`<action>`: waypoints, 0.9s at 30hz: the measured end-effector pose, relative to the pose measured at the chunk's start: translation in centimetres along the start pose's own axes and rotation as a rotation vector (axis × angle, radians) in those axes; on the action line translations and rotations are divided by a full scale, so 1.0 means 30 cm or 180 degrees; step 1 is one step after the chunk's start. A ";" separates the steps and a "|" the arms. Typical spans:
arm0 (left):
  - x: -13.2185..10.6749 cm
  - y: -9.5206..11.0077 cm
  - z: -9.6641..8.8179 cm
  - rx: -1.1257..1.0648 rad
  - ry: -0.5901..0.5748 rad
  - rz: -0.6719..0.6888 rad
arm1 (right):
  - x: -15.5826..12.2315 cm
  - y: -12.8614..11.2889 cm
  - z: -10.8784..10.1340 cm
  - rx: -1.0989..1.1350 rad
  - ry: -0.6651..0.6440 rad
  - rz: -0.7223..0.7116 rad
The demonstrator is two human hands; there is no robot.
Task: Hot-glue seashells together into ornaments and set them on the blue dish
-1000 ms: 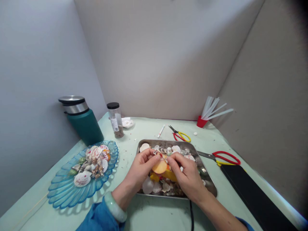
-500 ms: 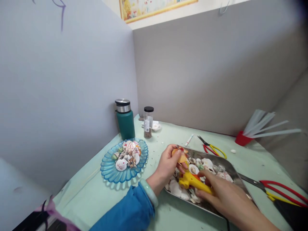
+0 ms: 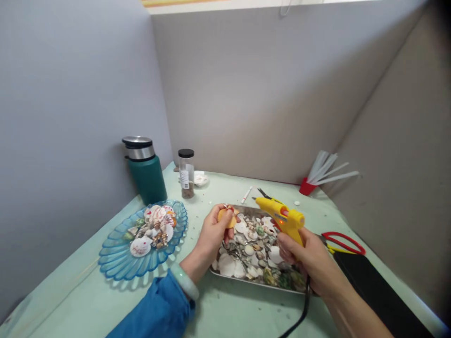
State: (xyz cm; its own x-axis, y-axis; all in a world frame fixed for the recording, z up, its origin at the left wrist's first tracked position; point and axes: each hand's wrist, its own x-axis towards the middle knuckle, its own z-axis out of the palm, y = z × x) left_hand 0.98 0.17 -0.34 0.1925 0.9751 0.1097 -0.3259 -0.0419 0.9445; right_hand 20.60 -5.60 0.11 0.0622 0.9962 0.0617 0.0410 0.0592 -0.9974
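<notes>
My left hand (image 3: 213,230) is closed on an orange seashell (image 3: 226,219), with small reddish and pale bits at its top edge; the fingers cover part of it. In my right hand (image 3: 306,256) is a yellow glue gun (image 3: 282,216), gripped by its handle, its nozzle pointing up and to the left. A small orange light glows on its side, and a black cord hangs below. Both hands are over the near and side parts of a metal tray (image 3: 243,280) full of mixed shells (image 3: 249,249).
Left stands a blue scalloped dish (image 3: 118,258) of shells, behind it a green bottle (image 3: 148,178) and a black-lidded jar (image 3: 186,173). A marker (image 3: 247,194) lies behind the tray. Right are red-handled scissors (image 3: 347,241), a black flat object (image 3: 377,291) and a red cup (image 3: 307,187) of glue sticks (image 3: 327,169).
The glue gun has been raised from low over the tray, its nozzle now tipped upward and away from the seashell. My left hand still holds the seashell. The view has swung right.
</notes>
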 end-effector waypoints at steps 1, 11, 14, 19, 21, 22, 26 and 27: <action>0.000 -0.001 0.001 0.0007 -0.0005 -0.0033 | -0.003 0.003 0.008 0.0043 0.0024 -0.0035; -0.006 -0.004 0.005 0.0187 -0.0133 -0.0211 | -0.019 0.032 0.054 0.0670 -0.0059 -0.0077; -0.005 -0.007 0.007 0.0213 -0.0136 -0.0260 | -0.011 0.055 0.051 0.0329 0.0242 -0.0159; -0.009 -0.002 0.016 0.0467 -0.0076 -0.0377 | -0.001 0.070 0.052 -0.0160 0.0233 0.0025; -0.011 -0.002 0.016 0.0546 -0.0098 -0.0378 | -0.001 0.070 0.053 -0.0282 0.0104 -0.0074; -0.012 -0.003 0.015 0.0571 -0.0115 -0.0368 | -0.001 0.069 0.053 -0.0367 0.0023 -0.0128; -0.011 -0.011 0.009 0.0638 -0.0171 -0.0360 | -0.007 0.063 0.055 -0.0552 -0.0067 -0.0250; -0.011 -0.012 0.008 0.0654 -0.0175 -0.0344 | -0.009 0.060 0.056 -0.0546 -0.0053 -0.0277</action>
State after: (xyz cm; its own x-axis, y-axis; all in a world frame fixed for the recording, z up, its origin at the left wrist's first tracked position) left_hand 1.26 -0.17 -0.65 0.2680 0.9633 0.0161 -0.1066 0.0131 0.9942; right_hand 18.97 -5.67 -1.76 0.0346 0.9888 0.1454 0.2150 0.1347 -0.9673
